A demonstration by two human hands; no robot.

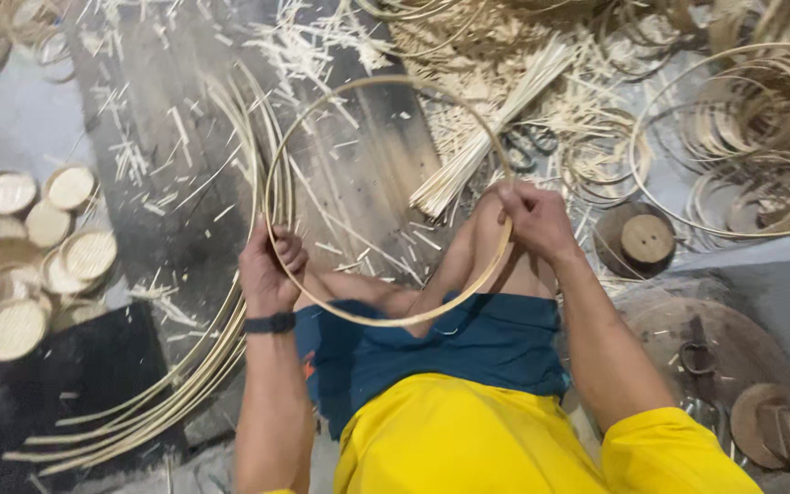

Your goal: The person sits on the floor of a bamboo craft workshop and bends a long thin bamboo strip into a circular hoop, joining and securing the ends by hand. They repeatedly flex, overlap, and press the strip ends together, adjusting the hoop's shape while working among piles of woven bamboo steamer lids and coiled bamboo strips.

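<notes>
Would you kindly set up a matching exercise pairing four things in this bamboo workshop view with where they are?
1. thin round bamboo hoop
2. small round woven bamboo lids
3. bundle of straight pale bamboo sticks
4. round wooden block

A. piled at far left
B. beside the right hand
C. held in both hands, left hand included
D. lying above the hoop's right side

Pairs: 1-C, 2-A, 3-D, 4-B

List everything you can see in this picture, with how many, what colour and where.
bamboo hoop: one, tan, held over the lap
long bamboo strips: a bundle, pale, curving on the floor at left
thin sticks: one bundle, pale, top centre
small round woven trays: many, cream, left edge
coiled hoops: a pile, tan, top right
round wooden blocks: several, brown, right
shavings: scattered, pale, on the floor
left hand: grips the hoop, black wristband
right hand: grips the hoop
</notes>
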